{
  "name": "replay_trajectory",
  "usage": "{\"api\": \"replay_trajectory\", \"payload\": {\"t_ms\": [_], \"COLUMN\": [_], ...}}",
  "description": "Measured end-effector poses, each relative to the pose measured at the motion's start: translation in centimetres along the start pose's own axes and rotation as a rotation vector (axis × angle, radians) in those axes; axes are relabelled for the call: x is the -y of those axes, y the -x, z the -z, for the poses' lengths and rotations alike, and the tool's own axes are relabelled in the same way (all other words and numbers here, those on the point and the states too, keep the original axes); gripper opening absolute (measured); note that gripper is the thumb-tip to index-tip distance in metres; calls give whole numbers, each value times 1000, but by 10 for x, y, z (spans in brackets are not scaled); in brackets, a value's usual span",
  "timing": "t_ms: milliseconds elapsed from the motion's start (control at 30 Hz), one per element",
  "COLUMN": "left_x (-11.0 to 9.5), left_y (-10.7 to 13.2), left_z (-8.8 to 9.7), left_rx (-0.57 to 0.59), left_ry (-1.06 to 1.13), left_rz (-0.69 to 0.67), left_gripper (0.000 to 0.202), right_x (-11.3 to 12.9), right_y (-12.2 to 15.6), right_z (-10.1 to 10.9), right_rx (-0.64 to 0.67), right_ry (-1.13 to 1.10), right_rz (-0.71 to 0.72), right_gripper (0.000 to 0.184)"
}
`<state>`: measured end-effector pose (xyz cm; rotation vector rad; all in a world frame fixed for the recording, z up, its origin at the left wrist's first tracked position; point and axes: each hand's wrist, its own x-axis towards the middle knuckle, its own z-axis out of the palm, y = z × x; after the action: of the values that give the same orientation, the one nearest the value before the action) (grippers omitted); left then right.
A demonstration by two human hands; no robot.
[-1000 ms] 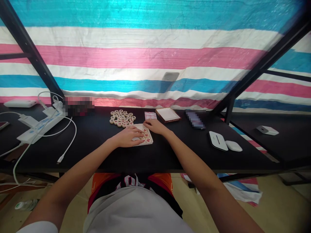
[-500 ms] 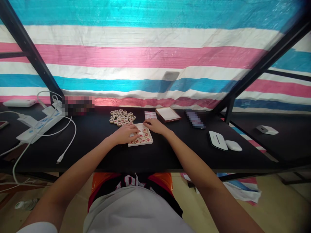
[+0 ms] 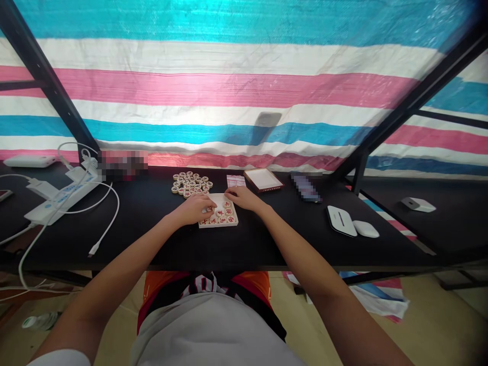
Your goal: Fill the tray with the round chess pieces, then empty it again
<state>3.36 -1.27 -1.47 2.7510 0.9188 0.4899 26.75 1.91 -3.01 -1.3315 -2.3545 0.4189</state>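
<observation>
A shallow white box tray (image 3: 221,198) lies on the dark table in front of me, with several round Chinese chess pieces (image 3: 230,219) marked in red inside. My left hand (image 3: 193,209) reaches over the tray's left side. Its thumb and fingers are closed around a red-marked Chinese chess piece (image 3: 210,209), partly hidden by them. At the tray's far right corner, my right hand (image 3: 244,197) grips the rim with bent fingers. Just beyond my left hand sits a cluster of loose Chinese chess pieces (image 3: 191,182), some stacked on others.
Behind the tray are a pink-and-white printed card (image 3: 236,181) and a box lid (image 3: 264,180). A blurred phone-like object (image 3: 306,187) and white devices (image 3: 342,220) lie to the right. At left, a power strip (image 3: 63,195) trails white cables. A striped sheet (image 3: 229,91) hangs behind.
My left hand has drawn leftward from the tray's middle to its left side, uncovering more pieces. The tray has shifted slightly left. My right hand has stayed at the corner.
</observation>
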Motion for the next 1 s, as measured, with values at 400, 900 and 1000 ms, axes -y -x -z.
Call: {"api": "replay_trajectory", "payload": {"t_ms": [400,900,1000], "left_x": [39,42,44], "left_y": [16,21,21], "left_z": [31,39,38], "left_rx": [-150,97,121], "left_ry": [93,141,121], "left_rz": [236,339,334], "left_gripper": [30,20,20], "right_x": [1,3,2], "right_y": [1,0,0], "right_z": [2,2,2], "right_rx": [5,14,12], "right_ry": [-13,1,0], "right_rz": [-10,-26,-19], "right_gripper": [24,24,24]}}
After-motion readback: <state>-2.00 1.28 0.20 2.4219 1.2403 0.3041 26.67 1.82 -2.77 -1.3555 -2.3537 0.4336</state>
